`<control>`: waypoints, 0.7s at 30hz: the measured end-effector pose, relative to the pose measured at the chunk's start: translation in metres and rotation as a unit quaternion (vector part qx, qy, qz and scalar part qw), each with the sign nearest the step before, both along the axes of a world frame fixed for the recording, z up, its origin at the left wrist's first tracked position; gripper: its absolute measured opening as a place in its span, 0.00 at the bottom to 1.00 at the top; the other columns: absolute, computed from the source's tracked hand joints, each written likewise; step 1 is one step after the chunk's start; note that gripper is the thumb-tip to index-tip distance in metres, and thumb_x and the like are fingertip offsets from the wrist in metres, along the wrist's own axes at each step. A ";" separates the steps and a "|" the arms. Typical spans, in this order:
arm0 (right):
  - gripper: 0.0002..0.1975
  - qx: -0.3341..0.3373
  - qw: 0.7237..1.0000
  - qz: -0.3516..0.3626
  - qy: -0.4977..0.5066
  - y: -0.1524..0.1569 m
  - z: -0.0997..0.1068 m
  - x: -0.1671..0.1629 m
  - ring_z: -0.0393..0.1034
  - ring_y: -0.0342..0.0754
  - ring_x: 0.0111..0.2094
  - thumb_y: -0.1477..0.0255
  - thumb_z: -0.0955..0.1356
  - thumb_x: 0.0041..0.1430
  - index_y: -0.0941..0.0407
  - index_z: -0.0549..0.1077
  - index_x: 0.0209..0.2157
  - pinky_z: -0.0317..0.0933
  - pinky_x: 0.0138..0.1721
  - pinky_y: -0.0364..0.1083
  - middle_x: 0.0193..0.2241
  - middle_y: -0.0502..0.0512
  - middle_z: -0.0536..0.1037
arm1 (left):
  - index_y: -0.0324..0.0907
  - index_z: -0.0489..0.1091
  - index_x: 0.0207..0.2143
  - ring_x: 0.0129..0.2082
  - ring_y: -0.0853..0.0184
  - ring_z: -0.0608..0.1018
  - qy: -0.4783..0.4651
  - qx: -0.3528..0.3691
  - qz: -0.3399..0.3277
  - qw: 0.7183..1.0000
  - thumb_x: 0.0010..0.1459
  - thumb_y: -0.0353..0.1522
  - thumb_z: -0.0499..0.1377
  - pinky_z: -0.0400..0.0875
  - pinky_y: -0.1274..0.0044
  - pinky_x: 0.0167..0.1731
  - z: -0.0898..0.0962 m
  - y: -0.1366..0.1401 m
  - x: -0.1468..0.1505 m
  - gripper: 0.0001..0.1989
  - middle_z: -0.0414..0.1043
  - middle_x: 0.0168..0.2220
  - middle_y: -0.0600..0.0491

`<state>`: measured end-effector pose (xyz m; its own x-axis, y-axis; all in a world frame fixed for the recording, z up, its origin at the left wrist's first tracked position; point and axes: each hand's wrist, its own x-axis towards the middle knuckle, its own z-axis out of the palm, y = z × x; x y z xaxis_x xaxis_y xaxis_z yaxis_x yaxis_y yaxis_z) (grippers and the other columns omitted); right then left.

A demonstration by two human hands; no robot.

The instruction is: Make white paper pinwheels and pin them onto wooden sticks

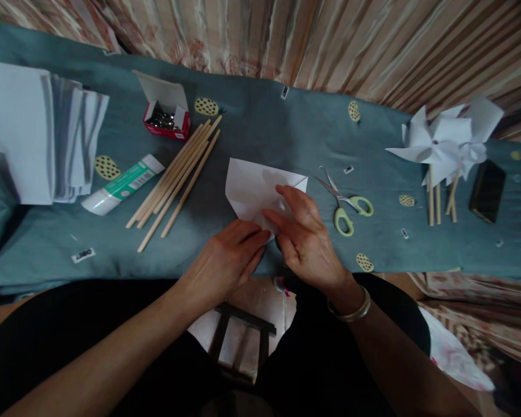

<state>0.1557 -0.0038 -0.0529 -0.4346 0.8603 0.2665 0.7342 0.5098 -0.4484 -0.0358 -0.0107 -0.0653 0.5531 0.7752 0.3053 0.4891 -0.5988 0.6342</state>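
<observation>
A white sheet of paper (254,185) with folded edges lies on the cloth in front of me. My left hand (228,252) is closed at its near corner, thumb and fingers pinched together on the paper. Over the sheet's right side is my right hand (306,237), its fingers apart and their tips touching the paper. Both hands hide part of the near edge. Just right of the paper are scissors (345,208) with green handles, blades parted. Several wooden sticks (178,179) lie in a loose bundle to the left.
At left are a stack of white paper (17,133) and a white-green glue tube (124,184). Behind the sticks stands an open red box (167,119) of small metal pieces. Paper pinwheels (436,142) on sticks and a dark phone (487,191) lie at right. A curtain (252,35) hangs behind.
</observation>
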 end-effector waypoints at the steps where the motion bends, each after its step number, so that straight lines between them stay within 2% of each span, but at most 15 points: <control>1: 0.21 -0.002 1.000 0.000 0.000 0.000 0.000 0.000 0.52 0.58 0.67 0.81 0.60 0.60 0.56 0.73 0.51 0.53 0.65 0.63 0.64 0.59 0.62 | 0.40 0.69 0.47 0.40 0.65 0.77 0.003 -0.003 0.000 1.000 0.65 0.27 0.52 0.78 0.71 0.40 0.001 0.000 0.000 0.10 0.74 0.40 0.49; 5: 0.22 -0.008 1.000 -0.001 -0.001 0.000 0.000 0.001 0.51 0.58 0.67 0.80 0.60 0.60 0.53 0.72 0.52 0.52 0.65 0.64 0.65 0.56 0.60 | 0.41 0.69 0.46 0.40 0.64 0.77 0.009 -0.002 0.003 1.000 0.65 0.27 0.52 0.78 0.71 0.40 0.002 -0.001 0.000 0.10 0.74 0.40 0.49; 14: 0.20 -0.009 1.000 0.000 -0.016 -0.001 -0.001 -0.001 0.49 0.58 0.68 0.80 0.60 0.60 0.56 0.72 0.52 0.52 0.65 0.62 0.65 0.60 0.60 | 0.36 0.70 0.45 0.39 0.64 0.77 0.005 0.025 0.003 1.000 0.65 0.27 0.52 0.77 0.72 0.40 0.001 0.000 0.001 0.09 0.74 0.39 0.47; 21: 0.19 0.002 0.999 -0.022 -0.048 -0.009 -0.011 -0.008 0.44 0.57 0.70 0.78 0.59 0.66 0.52 0.68 0.56 0.54 0.63 0.64 0.66 0.60 0.59 | 0.37 0.69 0.43 0.38 0.64 0.76 0.045 0.023 0.000 0.999 0.67 0.27 0.49 0.77 0.72 0.38 0.006 -0.001 0.002 0.09 0.73 0.38 0.48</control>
